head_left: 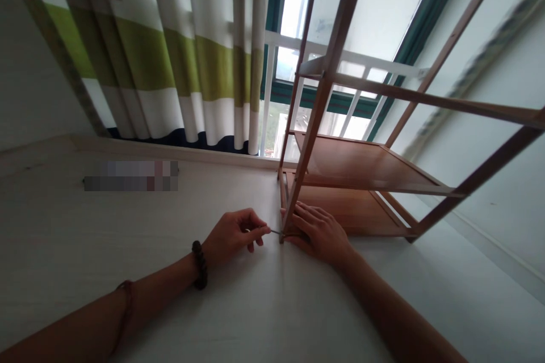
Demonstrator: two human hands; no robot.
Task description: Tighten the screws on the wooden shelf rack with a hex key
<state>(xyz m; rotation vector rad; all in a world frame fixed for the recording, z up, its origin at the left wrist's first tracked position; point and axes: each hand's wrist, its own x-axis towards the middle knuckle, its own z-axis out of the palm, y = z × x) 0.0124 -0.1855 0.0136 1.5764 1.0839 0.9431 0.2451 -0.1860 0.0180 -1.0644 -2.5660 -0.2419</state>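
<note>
A brown wooden shelf rack (315, 125) stands on the pale floor at the right, with several tiers. My left hand (238, 231) is closed in a pinch on a thin metal hex key (276, 232), mostly hidden by the fingers. Its tip meets the foot of the rack's near left post (293, 204). From the other side, my right hand (321, 232) grips the rack's bottom corner. Its fingers lie over the bottom shelf board (357, 210) beside the post, and the thumb is low near the foot.
Behind the rack are a window (383, 5) and a white railing (361, 62). A curtain (200, 62) striped white, green and navy hangs at the left. A blurred-out flat item (131, 176) lies on the floor (128, 238) below it. A white wall (511, 181) rises at the right.
</note>
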